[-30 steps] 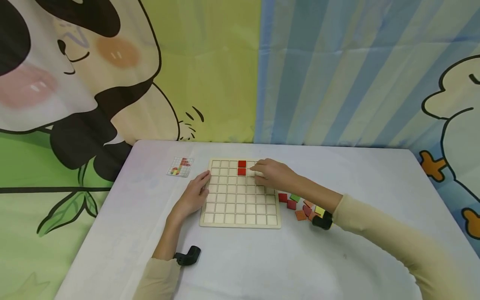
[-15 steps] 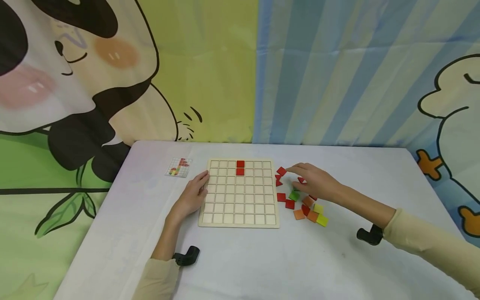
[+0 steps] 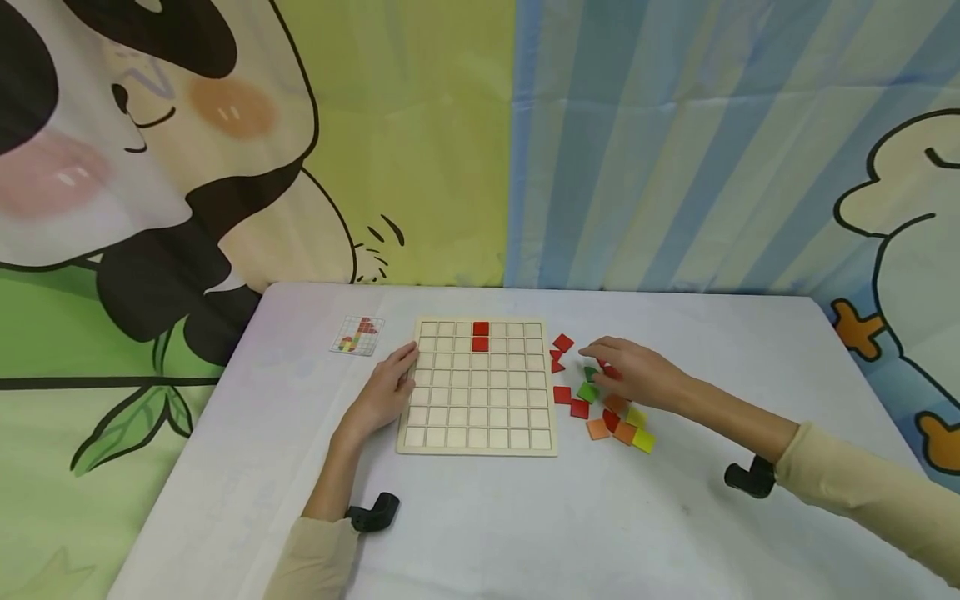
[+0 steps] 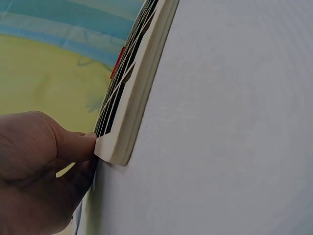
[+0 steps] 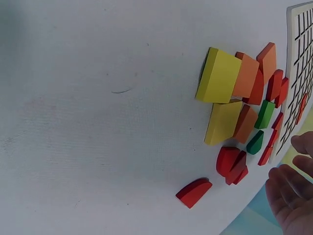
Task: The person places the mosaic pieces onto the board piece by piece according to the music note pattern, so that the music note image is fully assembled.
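A pale wooden grid board [image 3: 480,410] lies flat, with two red square tiles [image 3: 481,343] in its top rows, one below the other. My left hand [image 3: 381,390] holds the board's left side; in the left wrist view its thumb [image 4: 77,147] lies at the board's corner. My right hand [image 3: 643,372] is over the loose tiles right of the board, thumb and fingers apart, nothing between them. Close by its fingertips are a green square tile [image 3: 588,391] and a red tile [image 3: 563,342]. The right hand partly covers several red pieces.
A small printed card [image 3: 357,335] with a coloured grid pattern lies left of the board. Orange tiles [image 3: 597,429] and yellow tiles [image 3: 642,441] lie nearest the person. One round-edged red piece [image 5: 194,192] sits apart. Cloth backdrops [image 3: 660,167] hang behind the table.
My right hand has left the board's upper right and moved right to the loose tiles, then slightly towards me. The left hand stays at the board's side.
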Demonstrator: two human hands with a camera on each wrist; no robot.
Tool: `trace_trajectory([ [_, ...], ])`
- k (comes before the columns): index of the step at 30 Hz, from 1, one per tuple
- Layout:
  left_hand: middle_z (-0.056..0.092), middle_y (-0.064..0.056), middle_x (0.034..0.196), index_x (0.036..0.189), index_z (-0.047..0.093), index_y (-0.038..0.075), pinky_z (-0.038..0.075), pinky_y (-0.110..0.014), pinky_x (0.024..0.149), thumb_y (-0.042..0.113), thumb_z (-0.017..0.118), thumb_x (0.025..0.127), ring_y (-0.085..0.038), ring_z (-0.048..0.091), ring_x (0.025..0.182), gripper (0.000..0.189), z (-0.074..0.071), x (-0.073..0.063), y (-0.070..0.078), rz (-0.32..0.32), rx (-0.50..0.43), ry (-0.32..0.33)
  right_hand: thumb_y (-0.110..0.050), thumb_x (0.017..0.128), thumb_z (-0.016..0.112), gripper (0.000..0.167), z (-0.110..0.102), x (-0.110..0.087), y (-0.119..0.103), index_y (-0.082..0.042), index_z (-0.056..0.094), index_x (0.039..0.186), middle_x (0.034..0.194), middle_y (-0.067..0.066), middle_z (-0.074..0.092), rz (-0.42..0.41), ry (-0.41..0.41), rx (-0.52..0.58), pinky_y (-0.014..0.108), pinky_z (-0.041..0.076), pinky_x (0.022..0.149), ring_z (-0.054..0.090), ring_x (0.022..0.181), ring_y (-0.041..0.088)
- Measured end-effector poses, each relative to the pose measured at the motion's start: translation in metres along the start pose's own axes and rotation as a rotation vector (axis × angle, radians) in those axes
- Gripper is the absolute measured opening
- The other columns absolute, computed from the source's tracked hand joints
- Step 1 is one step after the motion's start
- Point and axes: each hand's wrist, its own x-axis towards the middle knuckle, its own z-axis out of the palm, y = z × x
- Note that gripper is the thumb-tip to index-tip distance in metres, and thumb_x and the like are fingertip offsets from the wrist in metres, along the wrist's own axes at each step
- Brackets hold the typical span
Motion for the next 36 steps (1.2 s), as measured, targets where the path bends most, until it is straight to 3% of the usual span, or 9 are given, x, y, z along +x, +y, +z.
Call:
trace_trajectory([
  [4,0.024,-0.016,0.171,0.158,0.033,-0.004,0.024,-0.059,0.125,0.001,0.047,0.105,-0.043,0.021,0.157,0.055,0.001,0.000,0.000,-0.007,-0.003,0.000,-0.005,0.093,0.073,0.042,0.006,0.013,0.007,0.002,0.065,0.134,0.133,0.020,0.065,-0.056,0.010,-0.025,0.048,0.059,0.095,0.064,0.118,0.036],
  [9,0.025,-0.016,0.171,0.158,0.035,-0.004,0.024,-0.059,0.125,0.001,0.047,0.105,-0.043,0.021,0.157,0.055,0.002,0.002,0.000,-0.006,-0.007,0.009,0.000,0.095,0.070,0.043,0.012,0.044,0.019,0.000,0.064,0.137,0.143,0.021,0.061,-0.155,0.009,-0.127,0.051,0.057,0.099,0.060,0.128,0.041],
  [16,0.026,-0.016,0.171,0.158,0.035,-0.004,0.026,-0.059,0.124,0.001,0.048,0.104,-0.043,0.024,0.156,0.055,0.004,0.002,-0.002,-0.004,-0.001,0.002,0.002,0.093,0.071,0.030,0.014,0.067,0.026,0.004,0.073,0.123,0.127,0.021,0.072,-0.208,-0.050,-0.137,0.050,0.055,0.101,0.064,0.122,0.040],
  [20,0.026,-0.015,0.171,0.158,0.036,-0.003,0.026,-0.059,0.124,0.002,0.048,0.105,-0.043,0.024,0.156,0.055,0.002,0.001,-0.002,-0.019,0.000,0.007,0.000,0.093,0.072,0.031,0.018,0.071,0.028,0.003,0.073,0.124,0.125,0.019,0.071,-0.243,-0.044,-0.163,0.047,0.057,0.099,0.065,0.119,0.038],
  [30,0.026,-0.016,0.170,0.158,0.035,-0.004,0.028,-0.058,0.124,0.001,0.049,0.105,-0.042,0.025,0.155,0.055,0.002,-0.001,-0.004,-0.011,-0.003,0.002,-0.005,0.089,0.079,0.030,0.026,0.078,0.037,0.004,0.076,0.117,0.105,0.017,0.068,-0.474,0.096,-0.273,0.036,0.061,0.081,0.066,0.094,0.028],
  [33,0.027,-0.014,0.171,0.158,0.036,-0.003,0.028,-0.057,0.124,0.002,0.049,0.105,-0.041,0.024,0.156,0.055,0.002,0.000,-0.003,-0.018,-0.016,0.009,-0.005,0.088,0.080,0.028,0.024,0.083,0.040,0.006,0.077,0.114,0.100,0.017,0.068,-0.457,0.158,-0.224,0.035,0.061,0.076,0.066,0.088,0.026],
  [36,0.027,-0.013,0.171,0.158,0.036,-0.002,0.028,-0.056,0.124,0.002,0.049,0.105,-0.040,0.024,0.156,0.055,0.002,0.000,-0.002,-0.031,-0.032,0.014,-0.003,0.088,0.079,0.026,0.019,0.085,0.035,0.007,0.077,0.112,0.098,0.017,0.069,-0.374,0.212,-0.110,0.036,0.060,0.071,0.065,0.083,0.026],
])
